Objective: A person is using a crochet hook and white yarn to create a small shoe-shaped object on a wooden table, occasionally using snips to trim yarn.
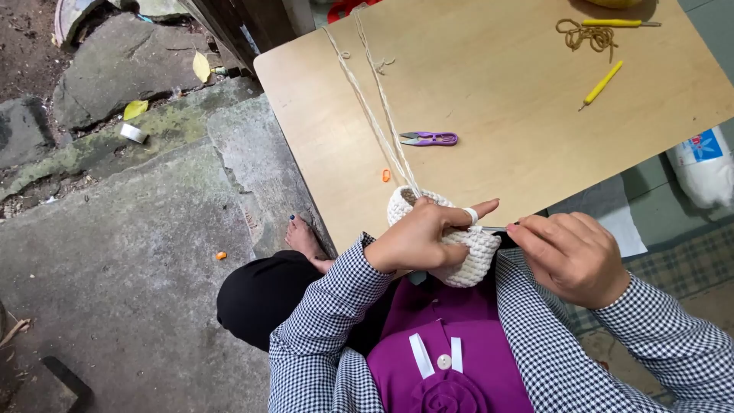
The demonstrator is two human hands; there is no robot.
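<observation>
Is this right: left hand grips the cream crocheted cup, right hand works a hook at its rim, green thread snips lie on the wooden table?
Not quite. The thread snips are purple, not green, as the head view shows. The rest holds: left hand grips the cream crocheted cup, right hand at its rim, wooden table.

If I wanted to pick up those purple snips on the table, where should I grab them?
Probably by the purple handle end of the snips, coming straight down from above. They lie flat on the table, the points aim left, and nothing crowds them except the cream yarn on that side.

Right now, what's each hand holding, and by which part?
Left hand grips the cream crocheted piece around its upper rim. Right hand pinches a thin crochet hook near its tip end; the handle is hidden.
</observation>
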